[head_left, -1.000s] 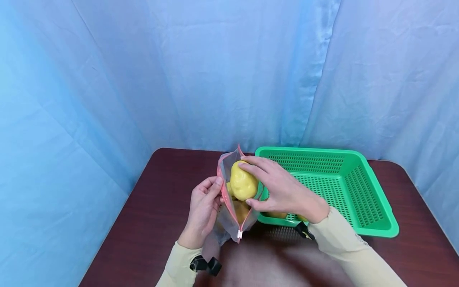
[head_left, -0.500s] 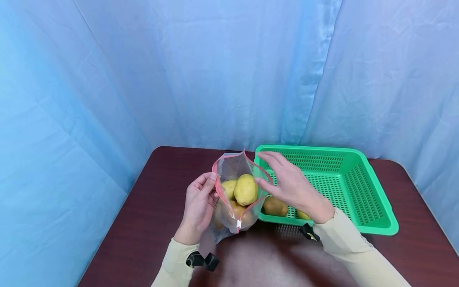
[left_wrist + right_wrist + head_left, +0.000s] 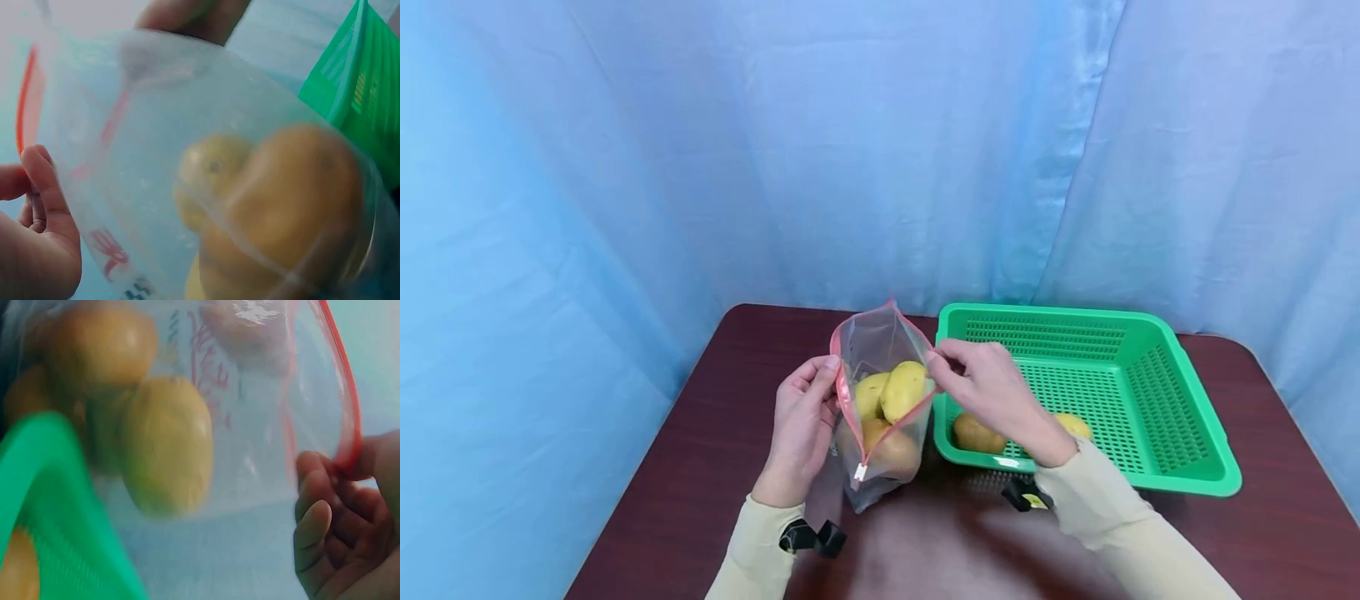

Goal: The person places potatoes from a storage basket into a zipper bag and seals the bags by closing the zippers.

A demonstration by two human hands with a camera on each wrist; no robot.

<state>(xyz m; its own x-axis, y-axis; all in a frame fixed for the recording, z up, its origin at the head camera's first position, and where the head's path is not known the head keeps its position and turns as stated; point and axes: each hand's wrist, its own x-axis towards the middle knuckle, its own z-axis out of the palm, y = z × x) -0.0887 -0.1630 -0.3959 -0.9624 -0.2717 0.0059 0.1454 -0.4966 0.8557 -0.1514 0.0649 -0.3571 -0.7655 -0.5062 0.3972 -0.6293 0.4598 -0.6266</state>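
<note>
A clear slider zip bag (image 3: 874,337) with a red-edged mouth stands spread open on the table. My left hand (image 3: 801,421) pinches its left edge between thumb and fingers. On the opposite edge, my right hand (image 3: 992,392) pinches the red strip, as the right wrist view also shows. Inside lie yellow potato-shaped pieces (image 3: 905,392) above a browner one (image 3: 891,450), seen through the film. The white slider (image 3: 860,472) sits at the near corner of the mouth. Printed marks (image 3: 209,359) show on the bag in the right wrist view.
Right of the bag stands a green perforated basket (image 3: 1198,408), its left side close to the bag. It holds a brown potato-shaped piece (image 3: 977,433) and a yellow one (image 3: 1072,425), partly behind my right arm. Blue curtains (image 3: 865,150) hang behind the dark red table (image 3: 715,450).
My right hand let go of a yellow potato-shaped piece, which dropped into the bag. It then took hold of the bag's right edge. The bag and my left hand shifted slightly left.
</note>
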